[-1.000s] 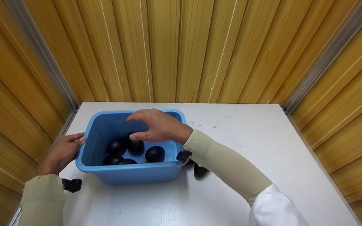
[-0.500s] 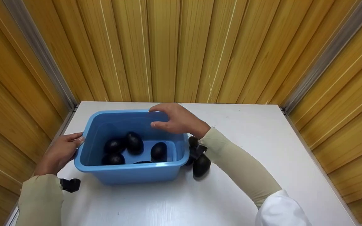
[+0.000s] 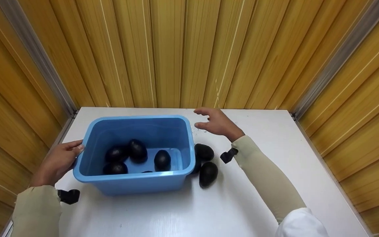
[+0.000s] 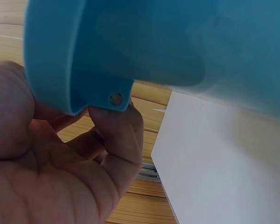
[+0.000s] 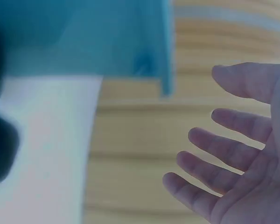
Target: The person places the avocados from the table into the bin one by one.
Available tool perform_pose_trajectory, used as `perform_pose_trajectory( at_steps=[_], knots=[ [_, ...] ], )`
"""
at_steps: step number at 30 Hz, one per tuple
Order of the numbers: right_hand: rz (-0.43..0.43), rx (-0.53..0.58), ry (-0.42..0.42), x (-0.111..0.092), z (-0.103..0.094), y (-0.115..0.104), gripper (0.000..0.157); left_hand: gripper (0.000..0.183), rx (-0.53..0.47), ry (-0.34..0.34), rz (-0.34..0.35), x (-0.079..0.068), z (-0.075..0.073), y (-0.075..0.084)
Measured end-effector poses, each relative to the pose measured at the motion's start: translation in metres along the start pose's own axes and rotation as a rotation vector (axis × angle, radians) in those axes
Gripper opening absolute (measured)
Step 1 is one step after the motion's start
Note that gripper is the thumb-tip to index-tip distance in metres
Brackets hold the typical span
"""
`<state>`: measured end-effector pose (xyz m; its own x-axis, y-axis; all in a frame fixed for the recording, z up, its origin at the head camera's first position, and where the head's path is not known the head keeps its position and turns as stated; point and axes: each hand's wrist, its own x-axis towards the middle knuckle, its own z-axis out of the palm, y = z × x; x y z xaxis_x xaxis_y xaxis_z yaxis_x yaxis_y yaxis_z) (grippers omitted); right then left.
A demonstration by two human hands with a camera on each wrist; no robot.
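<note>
My left hand (image 3: pixel 58 161) grips the left rim of a blue plastic bin (image 3: pixel 133 184); in the left wrist view its fingers curl under the bin's edge, beside a tab with a hole. Several dark, egg-shaped avocados (image 3: pixel 138 151) lie on the bin's floor, one of them mostly hidden by the front wall. Outside, against the bin's right side, sit three more avocados (image 3: pixel 208 174), one partly covered by the bin. Beyond them my right hand (image 3: pixel 218 122) hovers past the bin's right rim, fingers spread and holding nothing.
The bin stands on the left half of a white table (image 3: pixel 258 184). Yellow wood-patterned panels (image 3: pixel 166 52) rise behind and on both sides, with grey metal posts (image 3: pixel 341 62) at the corners. Each wrist carries a small black camera (image 3: pixel 229 155).
My right hand has moved from over the bin's inside to the right, past its rim, uncovering the avocados. My left hand stays on the rim as the bin shifts slightly left in view.
</note>
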<state>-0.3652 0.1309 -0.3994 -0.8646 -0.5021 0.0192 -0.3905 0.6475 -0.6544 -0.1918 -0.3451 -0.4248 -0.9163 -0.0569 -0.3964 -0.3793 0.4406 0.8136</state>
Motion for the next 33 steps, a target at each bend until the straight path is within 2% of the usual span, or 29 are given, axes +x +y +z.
perform_pose_trajectory(
  at_steps=[4,7,13,18,23,33],
  knots=[
    [0.060,-0.008,-0.024,-0.003,0.007,0.037,0.058,0.065,0.016,0.006,-0.001,-0.002,-0.002,-0.001],
    [0.095,0.004,-0.073,-0.007,0.018,0.060,0.061,0.065,0.022,0.009,0.000,-0.003,-0.004,-0.002],
    [0.131,0.032,-0.204,-0.015,0.045,0.086,0.069,0.064,-0.001,0.020,0.027,-0.003,-0.004,-0.006],
    [0.140,0.031,-0.251,-0.018,0.061,0.094,0.071,0.064,-0.013,0.019,0.027,-0.002,-0.001,-0.006],
    [0.133,0.018,-0.271,-0.020,0.065,0.093,0.066,0.063,-0.010,0.024,0.031,-0.003,0.001,-0.005],
    [0.146,-0.024,-0.209,-0.019,0.073,0.096,0.058,0.064,-0.002,0.028,0.025,0.000,0.000,-0.006]
  ],
)
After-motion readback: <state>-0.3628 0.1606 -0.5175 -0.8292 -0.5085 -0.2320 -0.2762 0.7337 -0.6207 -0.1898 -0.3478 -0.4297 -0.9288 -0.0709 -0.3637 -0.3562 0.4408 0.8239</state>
